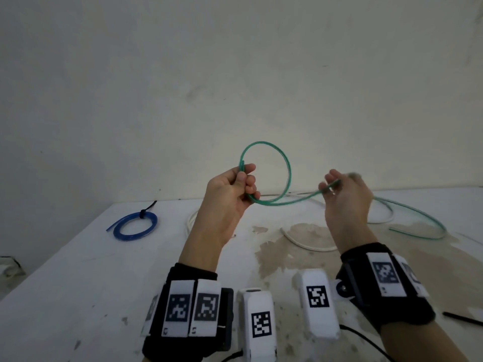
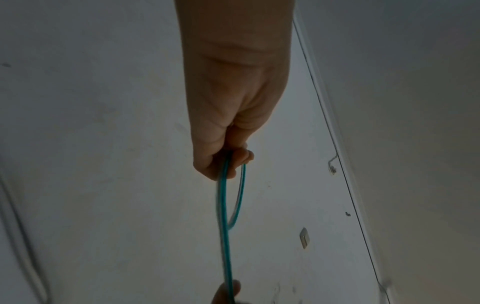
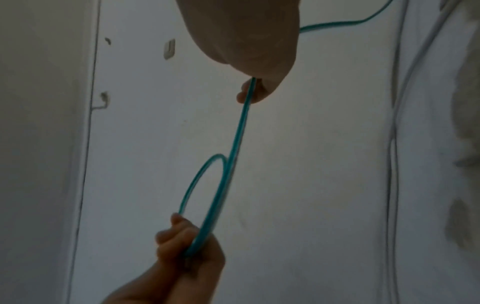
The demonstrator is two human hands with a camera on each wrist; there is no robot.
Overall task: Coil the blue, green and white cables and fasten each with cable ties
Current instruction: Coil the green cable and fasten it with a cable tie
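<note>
My left hand point(image 1: 244, 185) is raised above the table and grips the green cable point(image 1: 287, 163) where one loop closes, the cable's cut end sticking up by the thumb. In the left wrist view the left hand point(image 2: 228, 162) pinches the green cable point(image 2: 224, 226), which runs down and away. To the right, my right hand point(image 1: 337, 186) pinches the same cable; the slack trails right onto the table. In the right wrist view the right hand point(image 3: 250, 90) holds the green cable point(image 3: 237, 139). The blue cable point(image 1: 136, 226) lies coiled and tied with a black tie at the far left. The white cable point(image 1: 308, 244) lies loose under my hands.
The white table point(image 1: 78, 283) has a brown stain in the middle and ends at a pale wall. A black cable tie point(image 1: 462, 317) lies at the right front edge. The loose green tail point(image 1: 418, 226) curves across the right side.
</note>
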